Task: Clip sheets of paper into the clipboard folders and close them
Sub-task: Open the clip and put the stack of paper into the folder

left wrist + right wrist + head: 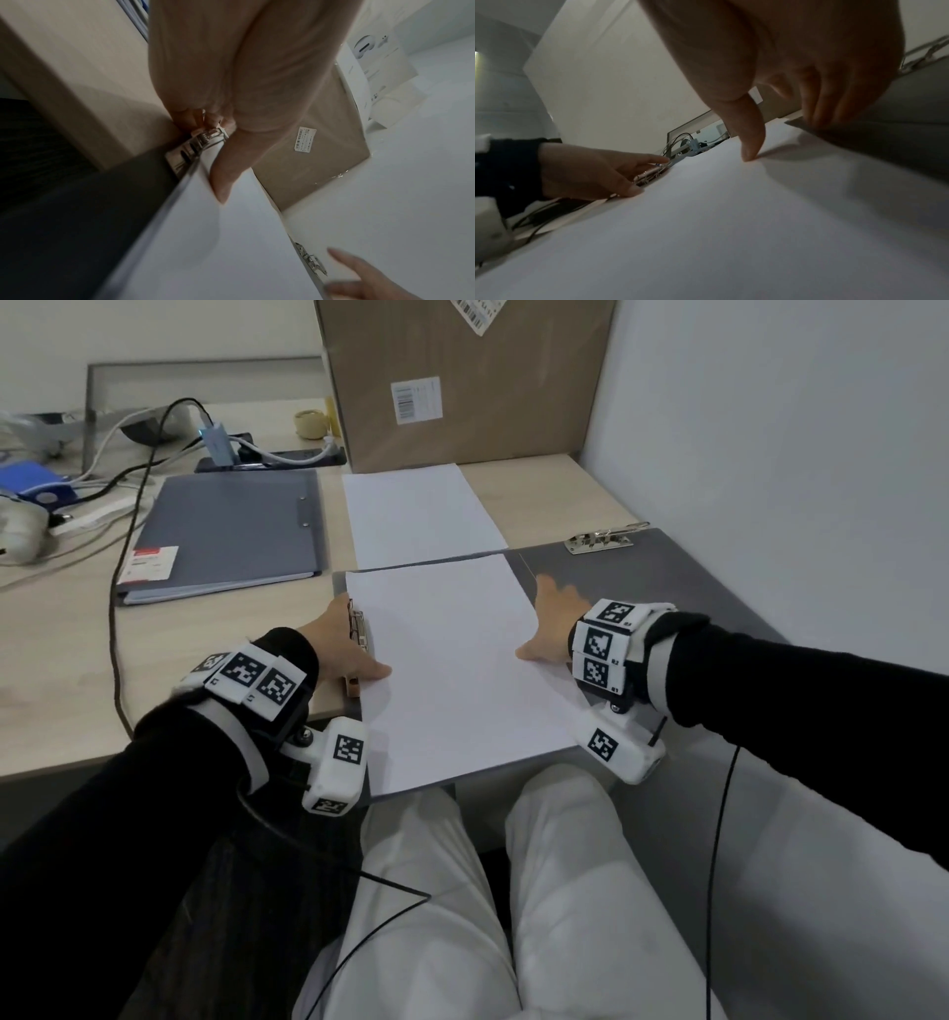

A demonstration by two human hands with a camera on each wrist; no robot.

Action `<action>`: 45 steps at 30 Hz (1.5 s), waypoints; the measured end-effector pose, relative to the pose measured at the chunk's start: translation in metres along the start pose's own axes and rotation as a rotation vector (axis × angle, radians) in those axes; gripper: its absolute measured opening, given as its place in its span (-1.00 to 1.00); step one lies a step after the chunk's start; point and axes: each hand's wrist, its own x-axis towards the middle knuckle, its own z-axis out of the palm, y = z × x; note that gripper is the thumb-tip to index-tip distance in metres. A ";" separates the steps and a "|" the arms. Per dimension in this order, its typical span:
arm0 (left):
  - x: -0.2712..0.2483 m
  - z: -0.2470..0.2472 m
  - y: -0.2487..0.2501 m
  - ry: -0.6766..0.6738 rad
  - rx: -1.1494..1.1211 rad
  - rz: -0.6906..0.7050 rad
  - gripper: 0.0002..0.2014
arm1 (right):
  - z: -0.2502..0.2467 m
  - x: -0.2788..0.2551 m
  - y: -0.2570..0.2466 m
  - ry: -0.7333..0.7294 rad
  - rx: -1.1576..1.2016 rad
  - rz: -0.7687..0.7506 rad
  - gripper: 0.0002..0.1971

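An open grey clipboard folder (667, 577) lies at the table's near edge. A white sheet (452, 670) covers its left half. My left hand (349, 649) sits at the sheet's left edge, its fingers laid on the metal clip (358, 626) and its thumb flat on the paper; the left wrist view shows the clip (190, 150) under the fingertips. My right hand (552, 624) is at the sheet's right edge, thumb tip pressing the sheet (706, 223), straight fingers resting on the grey right half. A second clip (606, 539) sits on that half.
A closed blue-grey folder (231, 531) lies at the back left, spare white paper (421, 510) beside it. A big cardboard box (462, 377) stands behind. Cables and a charger (218, 444) crowd the far left. A white wall (770, 428) bounds the right side.
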 end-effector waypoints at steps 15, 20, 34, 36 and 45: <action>-0.015 -0.021 -0.005 0.168 -0.639 0.028 -0.71 | -0.002 0.007 -0.003 -0.165 -0.314 -0.344 -0.45; -0.017 -0.035 -0.018 -0.087 -0.389 0.089 -0.73 | -0.002 0.007 -0.004 -0.159 -0.339 -0.361 -0.46; -0.020 -0.030 -0.033 -0.245 0.200 0.134 0.17 | -0.006 0.005 -0.001 -0.136 -0.321 -0.402 -0.47; -0.022 -0.032 -0.031 -0.257 0.192 0.110 0.05 | -0.007 0.004 -0.002 -0.137 -0.305 -0.400 -0.46; -0.012 -0.047 -0.009 -0.292 0.006 0.017 -0.22 | -0.021 0.008 -0.004 -0.163 -0.126 -0.350 -0.76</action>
